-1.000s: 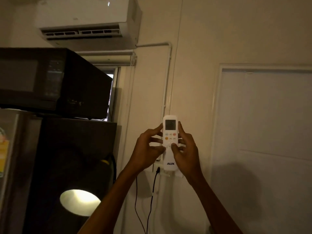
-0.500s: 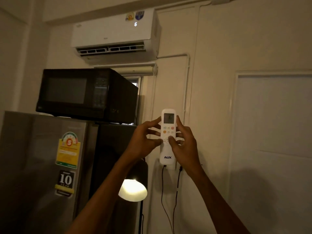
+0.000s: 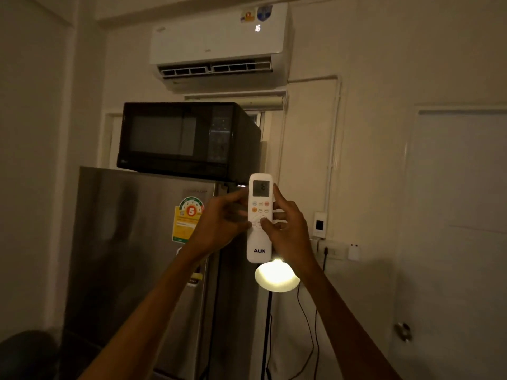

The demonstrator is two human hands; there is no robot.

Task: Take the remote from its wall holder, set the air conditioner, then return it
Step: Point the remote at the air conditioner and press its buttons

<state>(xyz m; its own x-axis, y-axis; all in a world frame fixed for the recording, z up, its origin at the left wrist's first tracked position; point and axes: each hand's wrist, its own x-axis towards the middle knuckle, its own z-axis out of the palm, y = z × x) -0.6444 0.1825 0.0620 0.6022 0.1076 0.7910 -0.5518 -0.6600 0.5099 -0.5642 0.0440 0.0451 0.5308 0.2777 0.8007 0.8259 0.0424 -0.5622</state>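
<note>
A white remote (image 3: 259, 239) marked AUX stands upright in front of me, its small screen at the top. My left hand (image 3: 219, 223) grips its left side and my right hand (image 3: 288, 231) grips its right side, with the right thumb on the round button pad. The white air conditioner (image 3: 219, 42) hangs high on the wall, its louvre open and a lit digit on its front. A small white wall holder (image 3: 354, 252) sits on the wall to the right of my hands, apart from the remote.
A black microwave (image 3: 186, 138) rests on a steel fridge (image 3: 131, 256) at left. A lit lamp (image 3: 277, 277) on a thin pole glows just below the remote. Cables hang from a wall socket (image 3: 329, 249). A white door (image 3: 461, 229) with a knob is at right.
The view has swung right and the remote has moved left, away from the wall, now in front of the fridge. Both hands still hold it.
</note>
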